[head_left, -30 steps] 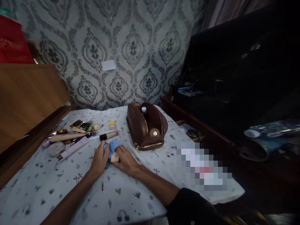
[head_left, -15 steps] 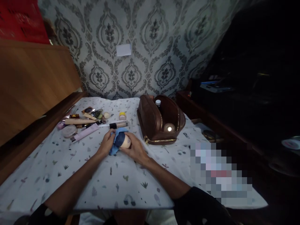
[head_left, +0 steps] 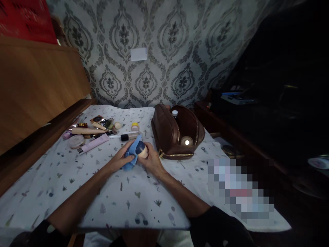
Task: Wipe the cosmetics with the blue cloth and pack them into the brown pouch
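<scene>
A small jar (head_left: 141, 148) with a dark blue lid and a cream body is held in front of me, just above the patterned cloth. My right hand (head_left: 152, 160) grips its cream side, fingers wrapped round it. In my left hand (head_left: 120, 160) is a blue cloth (head_left: 131, 158), bunched and pressed against the jar's lid side. Just beyond my hands lies a clear tube with a black cap (head_left: 128, 137). To their right stands an open brown cosmetic bag (head_left: 166, 132), its zip undone, with a white-capped bottle (head_left: 174, 113) inside.
Left of my hands lie several cosmetics, among them a lilac tube (head_left: 96, 143), a round compact (head_left: 76, 141) and brushes. A small yellow-lidded jar (head_left: 135, 126) stands behind. A wooden panel (head_left: 43, 75) rises at left; a dark bulky shape (head_left: 277, 85) at right.
My left hand has shifted the blue cloth further over the jar's lid, its thumb now lying across the cloth. The jar has turned and moved slightly up and right.
</scene>
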Action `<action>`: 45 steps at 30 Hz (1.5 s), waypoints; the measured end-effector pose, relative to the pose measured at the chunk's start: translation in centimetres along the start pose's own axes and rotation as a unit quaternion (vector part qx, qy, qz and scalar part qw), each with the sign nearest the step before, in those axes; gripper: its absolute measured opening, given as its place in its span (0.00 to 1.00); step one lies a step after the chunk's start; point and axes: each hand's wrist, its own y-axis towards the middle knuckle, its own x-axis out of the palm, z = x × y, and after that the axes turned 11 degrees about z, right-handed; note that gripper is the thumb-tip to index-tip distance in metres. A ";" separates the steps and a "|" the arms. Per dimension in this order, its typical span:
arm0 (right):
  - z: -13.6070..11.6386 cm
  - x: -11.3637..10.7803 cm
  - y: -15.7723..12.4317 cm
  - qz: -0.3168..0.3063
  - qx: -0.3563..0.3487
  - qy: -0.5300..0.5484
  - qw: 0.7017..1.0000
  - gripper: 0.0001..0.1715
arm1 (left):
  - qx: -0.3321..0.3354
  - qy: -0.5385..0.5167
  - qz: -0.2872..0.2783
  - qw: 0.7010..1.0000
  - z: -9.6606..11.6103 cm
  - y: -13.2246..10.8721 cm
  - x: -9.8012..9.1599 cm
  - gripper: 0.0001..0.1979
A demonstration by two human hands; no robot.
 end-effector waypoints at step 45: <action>-0.6 0.1 -0.9 -0.021 -0.086 -0.127 0.988 0.36 | -0.021 0.197 0.047 0.979 0.9 -0.3 1.1 0.21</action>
